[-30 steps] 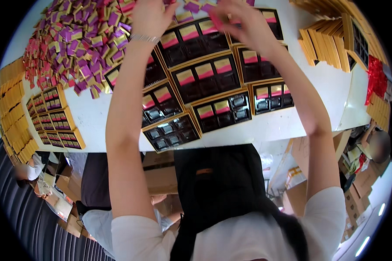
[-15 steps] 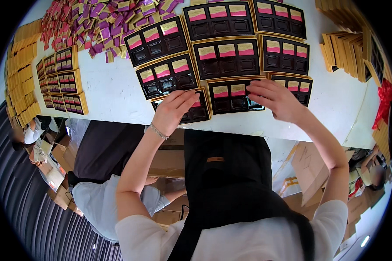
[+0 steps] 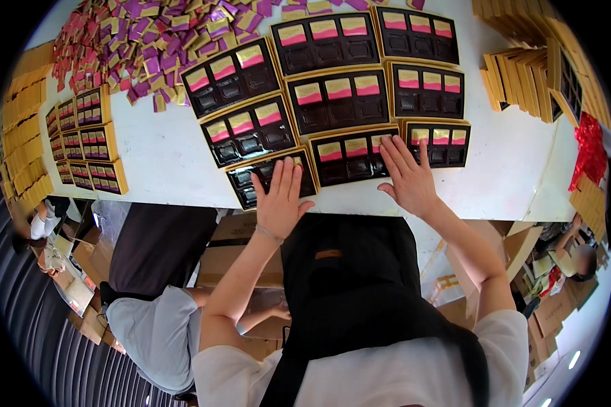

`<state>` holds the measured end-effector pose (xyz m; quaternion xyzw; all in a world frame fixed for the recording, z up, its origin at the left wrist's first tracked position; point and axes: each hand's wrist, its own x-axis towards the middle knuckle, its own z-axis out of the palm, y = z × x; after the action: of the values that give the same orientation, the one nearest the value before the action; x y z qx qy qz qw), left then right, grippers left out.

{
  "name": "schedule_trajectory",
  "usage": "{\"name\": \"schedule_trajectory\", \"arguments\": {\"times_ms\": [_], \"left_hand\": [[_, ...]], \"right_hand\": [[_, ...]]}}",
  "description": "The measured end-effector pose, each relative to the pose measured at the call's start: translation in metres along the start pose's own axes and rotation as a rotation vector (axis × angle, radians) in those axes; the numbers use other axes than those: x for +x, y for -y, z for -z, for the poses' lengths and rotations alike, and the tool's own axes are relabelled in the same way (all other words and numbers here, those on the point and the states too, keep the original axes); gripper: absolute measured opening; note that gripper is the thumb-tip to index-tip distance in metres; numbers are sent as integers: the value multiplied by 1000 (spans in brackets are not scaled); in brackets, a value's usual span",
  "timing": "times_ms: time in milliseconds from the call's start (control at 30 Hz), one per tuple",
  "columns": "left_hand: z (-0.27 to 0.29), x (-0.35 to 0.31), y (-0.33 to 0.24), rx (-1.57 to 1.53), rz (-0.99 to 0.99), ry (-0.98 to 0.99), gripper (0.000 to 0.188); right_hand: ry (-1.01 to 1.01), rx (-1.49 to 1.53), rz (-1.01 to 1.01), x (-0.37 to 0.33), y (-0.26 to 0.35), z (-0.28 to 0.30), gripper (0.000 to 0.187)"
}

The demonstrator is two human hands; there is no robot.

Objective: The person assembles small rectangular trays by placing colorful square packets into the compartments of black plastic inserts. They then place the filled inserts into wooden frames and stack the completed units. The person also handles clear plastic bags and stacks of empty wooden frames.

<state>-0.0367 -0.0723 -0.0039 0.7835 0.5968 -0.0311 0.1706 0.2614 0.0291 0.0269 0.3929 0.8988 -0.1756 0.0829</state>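
Observation:
My left hand [image 3: 282,197] lies flat, fingers stretched, over the near left gold-edged box [image 3: 242,190] with its black compartment tray. At its fingertips a bit of a gold wrapped piece shows; the rest is hidden. My right hand [image 3: 410,178], fingers spread, reaches onto the near middle box [image 3: 337,169], its fingertips at the right-hand wrapped piece, with a finger over the near right box [image 3: 449,156]. Pink-and-gold wrapped squares [image 3: 330,151] fill the far row of compartments in the boxes around; the near rows show bare dark plastic. Neither hand grips anything.
More such boxes stand in rows beyond, like the far middle box [image 3: 324,44]. A heap of wrapped squares [image 3: 176,41] lies far left, beside smaller stacked boxes [image 3: 105,139]. Gold box stacks [image 3: 523,85] and a red ribbon [image 3: 589,152] are right. A co-worker [image 3: 153,325] bends at lower left.
Both hands have flattened and spread their fingers. My left hand has shifted right and nearer; my right hand has moved slightly left. The whole view has shifted a little.

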Motion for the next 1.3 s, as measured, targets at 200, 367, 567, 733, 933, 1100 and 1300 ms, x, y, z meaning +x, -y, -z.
{"name": "schedule_trajectory", "arguments": {"times_ms": [200,367,567,733,933,1100,1300], "left_hand": [[0,-3,0,-13,-7,-72,81],[77,67,27,-97,5,-123,84],[138,300,121,-102,188,-597,24],[114,365,129,166,-51,-574,26],[121,377,145,199,-232,-511,22],[139,349,159,-1037,73,-76,26],[151,268,178,-1264,18,-84,33]], "right_hand": [[-66,36,-55,8,11,8,69],[-557,300,-32,104,-39,61,34],[-554,-5,39,298,-118,97,26],[-268,-22,-82,331,-117,97,26],[-249,102,-8,325,-134,99,22],[-230,73,-87,325,-143,96,18],[-273,-76,51,326,-126,88,30]]}}
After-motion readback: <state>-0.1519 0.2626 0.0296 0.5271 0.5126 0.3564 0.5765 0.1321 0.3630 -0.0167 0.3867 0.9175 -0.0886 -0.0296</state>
